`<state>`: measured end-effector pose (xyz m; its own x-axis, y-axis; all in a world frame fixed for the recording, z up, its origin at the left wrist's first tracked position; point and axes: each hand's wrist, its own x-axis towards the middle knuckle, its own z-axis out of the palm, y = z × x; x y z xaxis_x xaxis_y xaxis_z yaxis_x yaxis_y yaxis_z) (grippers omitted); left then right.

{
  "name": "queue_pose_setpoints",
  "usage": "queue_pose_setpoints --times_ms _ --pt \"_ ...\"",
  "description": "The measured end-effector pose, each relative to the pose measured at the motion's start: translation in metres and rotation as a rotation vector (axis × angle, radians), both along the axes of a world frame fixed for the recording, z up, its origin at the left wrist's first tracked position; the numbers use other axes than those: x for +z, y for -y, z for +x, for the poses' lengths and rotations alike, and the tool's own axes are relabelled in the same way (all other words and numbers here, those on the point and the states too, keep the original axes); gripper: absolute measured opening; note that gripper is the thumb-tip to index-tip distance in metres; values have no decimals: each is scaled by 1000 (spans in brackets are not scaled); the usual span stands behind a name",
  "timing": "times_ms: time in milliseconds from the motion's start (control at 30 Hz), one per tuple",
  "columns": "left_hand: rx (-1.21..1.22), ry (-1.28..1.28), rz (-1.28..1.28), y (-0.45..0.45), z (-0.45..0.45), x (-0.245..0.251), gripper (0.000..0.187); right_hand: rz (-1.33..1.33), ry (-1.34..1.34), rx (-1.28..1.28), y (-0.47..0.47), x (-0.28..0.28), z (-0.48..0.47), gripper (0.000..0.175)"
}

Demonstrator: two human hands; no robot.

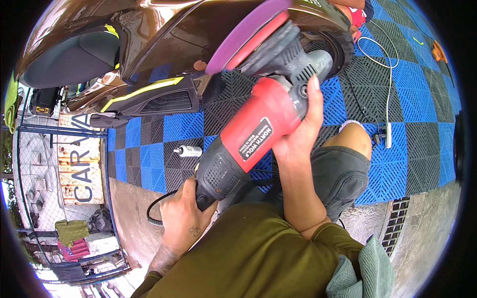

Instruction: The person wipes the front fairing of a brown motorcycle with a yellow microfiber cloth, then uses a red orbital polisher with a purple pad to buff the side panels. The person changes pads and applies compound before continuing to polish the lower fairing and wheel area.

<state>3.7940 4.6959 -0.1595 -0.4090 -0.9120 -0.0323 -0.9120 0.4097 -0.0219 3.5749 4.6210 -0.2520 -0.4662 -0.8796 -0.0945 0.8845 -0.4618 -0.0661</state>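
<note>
I hold a red-and-black North Wolf random orbital polisher (253, 130) with both hands. My left hand (188, 212) is wrapped around its black rear handle, by the power cord (151, 212). At the front, my right hand (300, 124) grips the body and neck, its thumb along the grey gear housing. The purple foam pad (242, 41) is tilted on edge and faces the glossy brown bodywork (179, 41) of a vehicle. Whether pad and paint touch cannot be told from this angle. Below the bodywork runs a black trim piece (167, 100) with a yellow strip.
Blue and black grid tiles (421, 93) cover the floor. A small white bottle (189, 151) lies there, and a power strip (388, 135) trails a white cable. Another person's arm (352, 16) shows near the tyre (344, 52). A grey-green cloth (376, 266) hangs at my right side.
</note>
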Motion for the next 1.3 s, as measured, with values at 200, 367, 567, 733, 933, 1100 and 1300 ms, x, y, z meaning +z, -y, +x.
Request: queue_pose_setpoints --times_ms 200,367,567,733,933,1100,1300 --pt "23 -18 28 1 4 -4 48 57 1 75 9 -10 13 40" --pt "9 -20 26 2 5 -5 49 64 25 69 11 -11 12 42" --pt "33 -66 58 11 -11 -3 52 56 15 -4 15 -11 -4 46" --pt "4 -77 47 14 -11 -6 53 84 -14 -60 14 -7 -11 50" --pt "63 -64 68 11 1 -12 52 48 -23 3 15 -16 7 50" --pt "53 -37 38 14 28 -30 56 103 27 72 23 -27 34 42" --pt "82 -32 90 19 43 -47 50 192 17 123 30 -50 54 36"
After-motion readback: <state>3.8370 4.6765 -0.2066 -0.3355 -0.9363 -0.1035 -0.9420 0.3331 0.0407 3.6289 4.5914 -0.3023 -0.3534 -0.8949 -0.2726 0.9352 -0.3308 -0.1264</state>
